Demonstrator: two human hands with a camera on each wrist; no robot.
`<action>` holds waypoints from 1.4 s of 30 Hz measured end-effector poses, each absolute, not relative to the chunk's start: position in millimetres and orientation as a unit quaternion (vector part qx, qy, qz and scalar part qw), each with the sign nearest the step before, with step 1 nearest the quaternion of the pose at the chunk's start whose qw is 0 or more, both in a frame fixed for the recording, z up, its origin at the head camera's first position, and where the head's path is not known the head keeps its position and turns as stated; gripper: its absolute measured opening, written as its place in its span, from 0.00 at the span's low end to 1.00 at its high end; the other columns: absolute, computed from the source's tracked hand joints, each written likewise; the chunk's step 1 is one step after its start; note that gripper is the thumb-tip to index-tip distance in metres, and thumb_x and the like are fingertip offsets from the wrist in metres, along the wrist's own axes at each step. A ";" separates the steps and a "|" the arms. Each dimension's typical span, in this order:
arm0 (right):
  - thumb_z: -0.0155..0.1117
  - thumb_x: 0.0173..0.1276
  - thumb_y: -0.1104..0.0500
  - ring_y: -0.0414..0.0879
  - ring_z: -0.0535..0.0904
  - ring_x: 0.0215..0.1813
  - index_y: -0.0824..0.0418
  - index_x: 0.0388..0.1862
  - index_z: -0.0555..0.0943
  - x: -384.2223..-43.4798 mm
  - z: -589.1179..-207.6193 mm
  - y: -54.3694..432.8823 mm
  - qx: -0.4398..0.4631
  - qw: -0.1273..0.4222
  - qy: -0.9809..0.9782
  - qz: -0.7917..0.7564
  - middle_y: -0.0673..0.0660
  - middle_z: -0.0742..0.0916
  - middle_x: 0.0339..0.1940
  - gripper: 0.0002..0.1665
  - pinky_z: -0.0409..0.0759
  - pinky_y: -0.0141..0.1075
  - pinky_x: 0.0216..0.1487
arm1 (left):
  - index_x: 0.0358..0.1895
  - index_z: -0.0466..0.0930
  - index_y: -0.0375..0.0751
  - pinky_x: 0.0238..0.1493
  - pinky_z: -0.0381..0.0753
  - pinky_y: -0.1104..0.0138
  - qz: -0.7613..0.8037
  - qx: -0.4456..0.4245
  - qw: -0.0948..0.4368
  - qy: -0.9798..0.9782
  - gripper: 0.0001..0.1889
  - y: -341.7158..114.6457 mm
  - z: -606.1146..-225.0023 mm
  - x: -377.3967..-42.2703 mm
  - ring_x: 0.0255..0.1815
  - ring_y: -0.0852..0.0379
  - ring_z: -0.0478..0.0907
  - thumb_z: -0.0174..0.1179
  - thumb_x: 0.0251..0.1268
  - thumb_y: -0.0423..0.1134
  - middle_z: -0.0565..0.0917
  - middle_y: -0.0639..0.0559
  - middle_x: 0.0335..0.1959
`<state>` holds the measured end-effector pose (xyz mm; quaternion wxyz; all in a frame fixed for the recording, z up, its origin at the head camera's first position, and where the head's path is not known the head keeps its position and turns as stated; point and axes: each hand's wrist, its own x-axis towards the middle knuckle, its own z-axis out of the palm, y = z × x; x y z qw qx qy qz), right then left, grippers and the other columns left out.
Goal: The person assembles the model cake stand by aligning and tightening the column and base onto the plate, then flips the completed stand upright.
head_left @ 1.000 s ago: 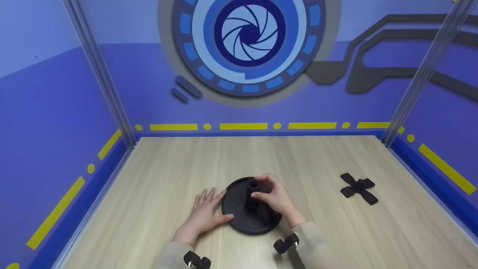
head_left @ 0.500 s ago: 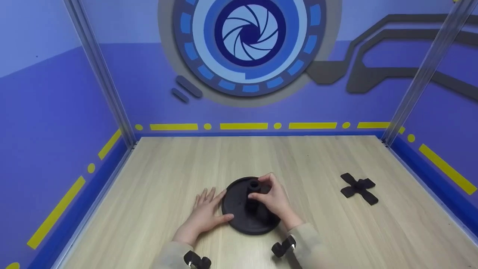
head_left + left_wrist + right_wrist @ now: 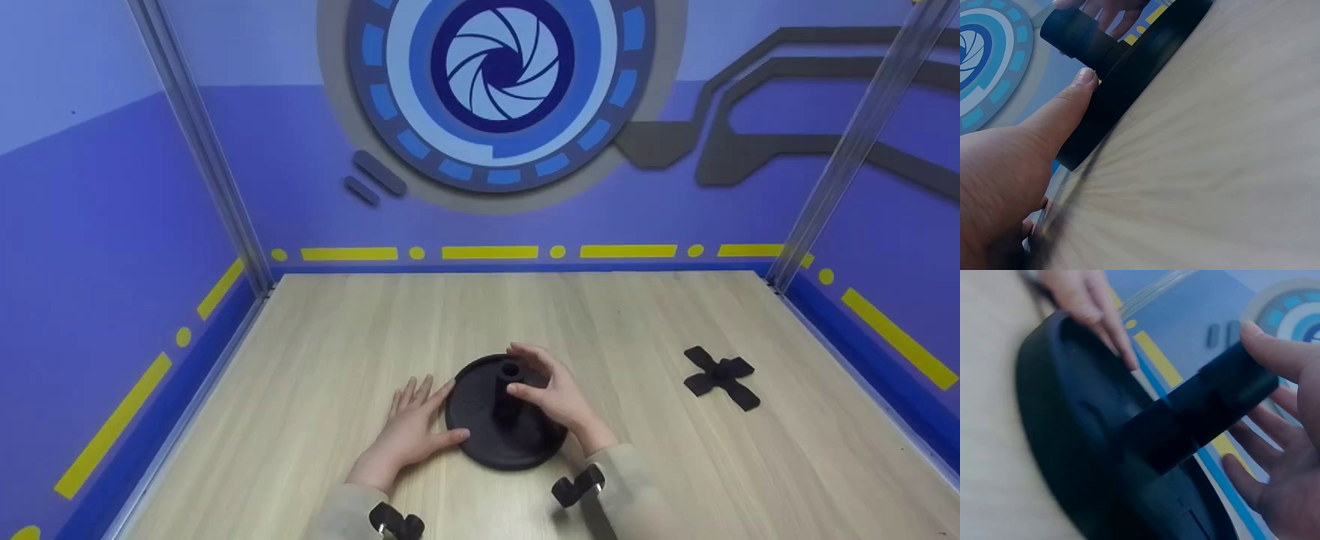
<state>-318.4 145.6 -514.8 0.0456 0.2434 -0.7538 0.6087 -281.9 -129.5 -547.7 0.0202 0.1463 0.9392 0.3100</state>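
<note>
A round black base with a raised rim lies on the table, and a hollow black post stands upright from it. My left hand lies beside the base, its fingers spread and its thumb touching the rim. Around the post's upper end is my right hand. In the right wrist view its thumb is at the post's top, while the other fingers extend loosely behind, looking apart from the post. The post's foot is dark and hard to make out.
A black four-armed cross piece with a raised hub lies to the right on the wooden table. Blue printed walls and metal frame posts bound the table at the back and sides.
Half a second ago my right fingers were curled closer about the post; now they are straighter and spread away from it. My left hand and the base have stayed in place.
</note>
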 end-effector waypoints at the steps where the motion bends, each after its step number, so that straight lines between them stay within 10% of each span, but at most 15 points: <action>1: 0.74 0.64 0.67 0.58 0.77 0.71 0.70 0.72 0.71 -318.9 -514.4 147.5 0.259 0.036 -0.747 0.611 0.71 0.80 0.69 0.39 0.72 0.27 0.72 | 0.81 0.61 0.53 0.84 0.36 0.36 0.310 0.146 0.020 0.939 0.49 -129.5 -547.6 -282.2 0.85 0.28 0.41 0.65 0.59 0.70 0.54 0.32 0.83; 11: 0.66 0.70 0.68 0.39 0.76 0.71 0.73 0.70 0.73 -319.4 -511.0 151.6 0.298 -0.010 -0.738 0.605 0.72 0.80 0.69 0.30 0.71 0.21 0.69 | 0.81 0.61 0.54 0.85 0.35 0.37 0.306 0.143 0.020 0.941 0.50 -128.2 -547.2 -282.7 0.85 0.28 0.40 0.65 0.58 0.71 0.54 0.32 0.83; 24: 0.74 0.64 0.66 0.57 0.81 0.67 0.71 0.64 0.79 -317.8 -509.1 147.4 0.221 0.011 -0.776 0.591 0.69 0.85 0.63 0.29 0.80 0.32 0.66 | 0.80 0.62 0.51 0.84 0.37 0.35 0.313 0.148 0.016 0.938 0.50 -128.5 -546.4 -280.3 0.85 0.27 0.42 0.66 0.58 0.70 0.55 0.30 0.83; 32: 0.78 0.59 0.65 0.43 0.84 0.56 0.68 0.58 0.81 -317.3 -510.6 143.9 0.189 0.038 -0.783 0.591 0.66 0.88 0.56 0.27 0.83 0.31 0.58 | 0.81 0.61 0.54 0.85 0.33 0.38 0.316 0.142 0.028 0.938 0.49 -129.2 -546.4 -281.4 0.86 0.30 0.39 0.65 0.59 0.70 0.52 0.33 0.84; 42: 0.83 0.53 0.63 0.51 0.85 0.57 0.64 0.51 0.81 -315.1 -512.9 138.5 0.172 0.092 -0.805 0.561 0.61 0.89 0.51 0.27 0.79 0.31 0.61 | 0.81 0.61 0.51 0.84 0.36 0.36 0.311 0.149 0.019 0.938 0.50 -129.5 -547.7 -281.1 0.85 0.27 0.41 0.65 0.59 0.71 0.53 0.31 0.83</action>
